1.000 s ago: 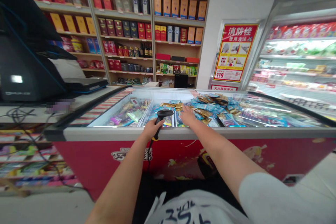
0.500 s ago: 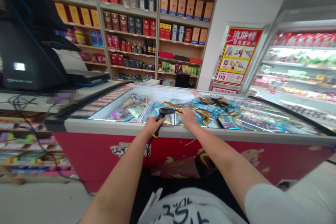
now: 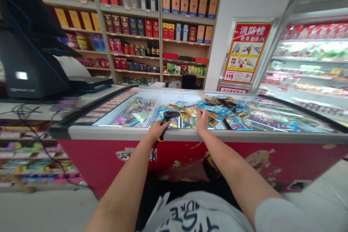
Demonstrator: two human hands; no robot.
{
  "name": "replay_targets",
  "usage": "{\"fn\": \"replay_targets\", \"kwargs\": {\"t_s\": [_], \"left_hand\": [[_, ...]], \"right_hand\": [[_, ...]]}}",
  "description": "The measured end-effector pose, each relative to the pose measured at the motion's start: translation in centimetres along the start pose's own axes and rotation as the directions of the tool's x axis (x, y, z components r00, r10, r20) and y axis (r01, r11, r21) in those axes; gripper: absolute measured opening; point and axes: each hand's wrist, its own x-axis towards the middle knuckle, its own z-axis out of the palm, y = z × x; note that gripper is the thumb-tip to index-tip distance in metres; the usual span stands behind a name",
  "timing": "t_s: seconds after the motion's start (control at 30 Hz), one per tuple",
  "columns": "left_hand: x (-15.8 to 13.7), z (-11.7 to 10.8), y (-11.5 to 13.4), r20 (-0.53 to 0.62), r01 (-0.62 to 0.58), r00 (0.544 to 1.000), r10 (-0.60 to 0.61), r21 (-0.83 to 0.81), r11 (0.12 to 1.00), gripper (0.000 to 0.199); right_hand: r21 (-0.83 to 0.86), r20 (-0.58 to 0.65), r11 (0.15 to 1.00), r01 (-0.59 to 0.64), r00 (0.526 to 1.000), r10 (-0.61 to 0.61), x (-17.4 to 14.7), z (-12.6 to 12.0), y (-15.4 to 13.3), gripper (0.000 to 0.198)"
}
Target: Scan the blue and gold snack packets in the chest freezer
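My left hand [image 3: 158, 129] is wrapped round the handle of a black barcode scanner [image 3: 171, 114] at the front rim of a chest freezer [image 3: 108, 133]. The scanner's head points right, over the freezer's contents. My right hand [image 3: 202, 121] is closed in a pinch at the right edge of a gold ice cream packet [image 3: 192, 111]; the fingertips are small and partly hidden. More gold packets lie just beneath and beside it. A heap of blue and brown packets [image 3: 220, 106] lies beyond my right hand.
A white wire basket [image 3: 152, 113] of wrapped ices stands in the freezer's left part. At left, a black checkout machine [image 3: 35, 69] sits on a counter with loose cables [image 3: 20, 110]. Shelves of boxed bottles [image 3: 133, 25] line the back. A lit display fridge [image 3: 307, 69] stands at right.
My right hand has moved right, away from the scanner's head, and the gold packet beside it shows more of its face. My left hand still holds the scanner in nearly the same place.
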Motion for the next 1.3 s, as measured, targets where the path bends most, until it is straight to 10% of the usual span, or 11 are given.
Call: {"fn": "replay_targets", "kwargs": {"t_s": [0.17,0.43,1.07,1.3], "left_hand": [[0.2,0.0,-0.3,0.036,0.0,0.999,0.002,-0.069,0.998,0.048],[0.1,0.0,-0.3,0.035,-0.007,0.999,0.009,-0.064,0.998,0.047],[0.1,-0.2,-0.2,0.073,-0.033,0.997,0.036,-0.034,0.999,0.047],[0.1,-0.1,-0.1,0.073,-0.011,0.997,0.013,-0.02,1.0,0.046]], "right_hand": [[0.019,-0.039,0.936,-0.352,0.935,0.352,1.0,-0.3,1.0,0.031],[-0.178,0.286,0.972,-0.153,0.937,0.2,1.2,0.6,0.8,0.014],[-0.105,0.346,0.992,0.075,0.937,-0.034,0.4,0.6,-0.5,0.032],[-0.105,0.299,0.994,-0.027,0.953,0.058,0.5,0.6,0.1,0.053]]}}
